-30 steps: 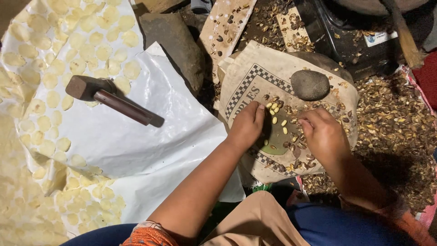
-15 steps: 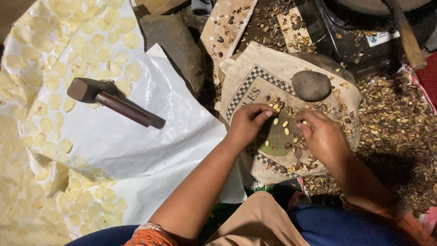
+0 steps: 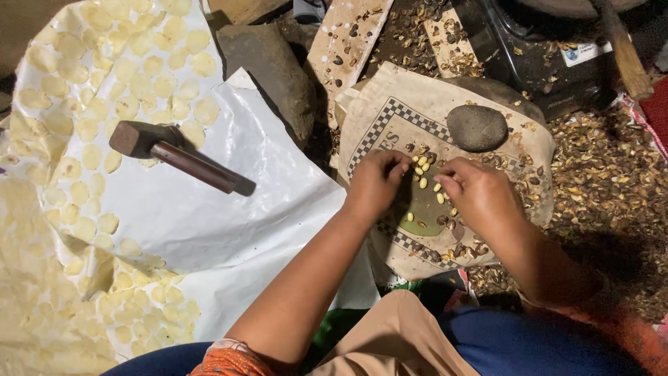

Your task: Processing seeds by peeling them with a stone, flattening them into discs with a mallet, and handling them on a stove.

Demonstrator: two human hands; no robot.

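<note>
My left hand (image 3: 377, 182) and my right hand (image 3: 480, 196) rest side by side on a paper-covered stone block (image 3: 379, 118), fingers curled over a small heap of pale yellow kernels (image 3: 424, 170) on a green patch (image 3: 421, 209). Each hand pinches at the kernels with its fingertips; what is between the fingers is hidden. Dark shell pieces (image 3: 456, 247) lie around the kernels. A round grey stone (image 3: 476, 127) sits on the paper just beyond my right hand.
A wooden mallet (image 3: 177, 154) lies on a white plastic sheet (image 3: 209, 223) to the left, ringed by several flat pale discs (image 3: 90, 125). Brown husks (image 3: 605, 174) cover the ground at right. A large rock (image 3: 268, 73) and a board (image 3: 344, 42) lie behind.
Both hands have shifted slightly up the paper toward the kernels and drawn closer together. The mallet and the round stone have not moved.
</note>
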